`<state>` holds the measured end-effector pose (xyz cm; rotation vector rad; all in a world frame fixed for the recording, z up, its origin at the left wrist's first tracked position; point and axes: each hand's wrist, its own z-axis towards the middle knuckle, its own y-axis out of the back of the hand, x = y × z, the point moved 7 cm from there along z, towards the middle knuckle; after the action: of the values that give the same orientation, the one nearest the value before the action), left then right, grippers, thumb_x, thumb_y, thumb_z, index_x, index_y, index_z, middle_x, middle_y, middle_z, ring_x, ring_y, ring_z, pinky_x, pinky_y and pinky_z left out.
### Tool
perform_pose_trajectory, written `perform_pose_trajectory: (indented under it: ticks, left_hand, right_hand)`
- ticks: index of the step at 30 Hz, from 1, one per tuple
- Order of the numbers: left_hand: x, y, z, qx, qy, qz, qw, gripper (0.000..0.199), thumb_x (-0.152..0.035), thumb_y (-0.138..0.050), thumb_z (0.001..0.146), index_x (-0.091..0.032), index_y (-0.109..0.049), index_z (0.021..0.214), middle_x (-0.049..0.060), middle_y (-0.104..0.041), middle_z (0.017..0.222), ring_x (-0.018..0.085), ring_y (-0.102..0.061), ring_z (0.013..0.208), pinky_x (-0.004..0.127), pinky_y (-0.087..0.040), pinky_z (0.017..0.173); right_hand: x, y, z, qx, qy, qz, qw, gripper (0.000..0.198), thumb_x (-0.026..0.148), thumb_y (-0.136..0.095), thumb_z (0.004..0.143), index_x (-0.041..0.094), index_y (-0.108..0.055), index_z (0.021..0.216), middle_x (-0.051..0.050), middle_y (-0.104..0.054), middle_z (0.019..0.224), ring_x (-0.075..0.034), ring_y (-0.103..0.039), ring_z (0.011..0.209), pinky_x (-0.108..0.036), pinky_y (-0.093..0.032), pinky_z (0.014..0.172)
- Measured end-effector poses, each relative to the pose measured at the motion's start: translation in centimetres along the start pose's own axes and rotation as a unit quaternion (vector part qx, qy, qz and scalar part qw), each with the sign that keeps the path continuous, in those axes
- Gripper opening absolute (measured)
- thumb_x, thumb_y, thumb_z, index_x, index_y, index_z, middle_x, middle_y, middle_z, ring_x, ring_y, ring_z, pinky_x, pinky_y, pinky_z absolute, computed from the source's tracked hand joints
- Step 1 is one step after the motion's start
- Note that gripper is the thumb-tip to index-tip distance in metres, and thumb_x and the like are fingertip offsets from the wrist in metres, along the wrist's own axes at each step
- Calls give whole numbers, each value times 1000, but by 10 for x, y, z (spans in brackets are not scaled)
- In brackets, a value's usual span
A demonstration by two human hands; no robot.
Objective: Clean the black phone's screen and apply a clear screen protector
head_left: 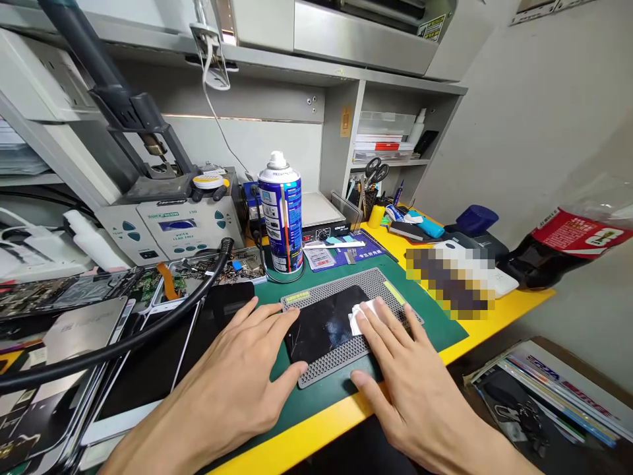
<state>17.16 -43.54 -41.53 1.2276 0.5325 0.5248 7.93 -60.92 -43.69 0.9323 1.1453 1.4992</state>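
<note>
Head view. The work surface is a yellow table bearing a dark green mat. A grey shelf unit stands along the far side, and a plain pale wall closes the room at right.

Count as follows. One grey perforated rectangular pad lies on the mat. One black glass rectangular phone panel, the item being handled, lies on the pad between the hands. One white folded wipe rests on the panel's right end.

Two hands present. Left hand: fingers extended, thumb well apart from them, placed at the panel's left end. Right hand: fingers extended and slightly spread, fingertips on the wipe, thumb apart toward the near side.

Beyond the pad: one blue spray can with white cap. Far left: one grey boxy control station. Far right: one pair of black-handled scissors, and, nearer, one clear plastic bottle of dark liquid with red label.
</note>
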Motion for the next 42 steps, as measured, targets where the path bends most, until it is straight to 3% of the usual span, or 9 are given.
perform_pose_trajectory:
  ticks: [8, 16, 20, 22, 23, 28, 33, 36, 42]
  left_hand:
    - [-1, 0, -4, -20, -33, 37, 999, 56, -45, -56, 92, -12, -61, 137, 16, -66, 137, 38, -59, 130, 61, -46, 112]
    - [-5, 3, -2, -4, -28, 43, 999, 57, -47, -57, 91, -11, -63, 135, 17, -66, 136, 39, -58, 131, 64, -44, 112]
    - [-4, 3, -2, -8, -25, 44, 999, 57, -46, -56, 91, -11, -62, 136, 17, -66, 136, 38, -59, 130, 62, -42, 114]
    - [-5, 4, -1, -12, -31, 44, 998, 57, -46, -56, 91, -11, -62, 136, 18, -66, 136, 38, -59, 130, 63, -43, 113]
    - [-5, 4, -1, -13, -32, 44, 998, 57, -46, -55, 91, -11, -62, 136, 18, -66, 136, 38, -58, 130, 63, -44, 112]
    - [-3, 2, -2, -25, -33, 39, 998, 54, -44, -55, 92, -16, -59, 138, 12, -67, 136, 36, -58, 130, 61, -44, 112]
    - [1, -1, -7, -81, -66, 71, 992, 53, -46, -57, 92, -20, -59, 138, 9, -68, 134, 34, -62, 126, 57, -48, 108]
    - [0, 2, -8, -126, -90, 90, 984, 53, -49, -60, 89, -22, -61, 134, 8, -71, 129, 35, -66, 119, 52, -54, 100]
    - [1, 15, -5, -154, -99, 39, 982, 53, -48, -67, 84, -26, -63, 132, 6, -71, 128, 33, -67, 117, 46, -56, 96]
  right_hand:
    - [52, -16, 6, -16, 75, 75, 994, 80, 63, -44, 97, 7, -40, 155, -14, -28, 161, -45, -27, 149, -73, -22, 118]
    - [7, 8, -7, 2, 46, 52, 998, 63, 42, -46, 103, 13, -35, 158, -12, -32, 161, -41, -29, 149, -75, -19, 117]
    - [-8, 18, -7, -28, 14, 188, 982, 58, 36, -47, 103, 22, -36, 158, -8, -36, 160, -34, -32, 149, -66, -22, 121]
    - [-31, 26, -9, -92, -69, 344, 932, 51, 37, -48, 103, 29, -45, 154, -5, -42, 158, -31, -35, 148, -60, -24, 123]
    - [-47, 28, -12, -128, -118, 438, 882, 47, 39, -49, 103, 31, -53, 148, -4, -47, 155, -31, -39, 147, -58, -26, 123]
    - [-92, 14, -16, -174, -271, 778, 539, 46, 27, -72, 83, 18, -71, 127, -13, -68, 133, -37, -59, 130, -52, -44, 115]
    - [-82, -8, -10, -126, -369, 868, 308, 83, -7, -69, 72, 9, -45, 149, -20, -68, 130, -34, -65, 122, -48, -54, 105]
    - [-76, -13, -10, -126, -394, 873, 258, 72, 0, -65, 86, 8, -38, 152, -24, -69, 127, -35, -70, 112, -50, -59, 97]
    - [-73, -9, -10, -108, -372, 882, 269, 62, 13, -66, 94, 8, -39, 150, -26, -68, 126, -36, -73, 106, -51, -59, 93]
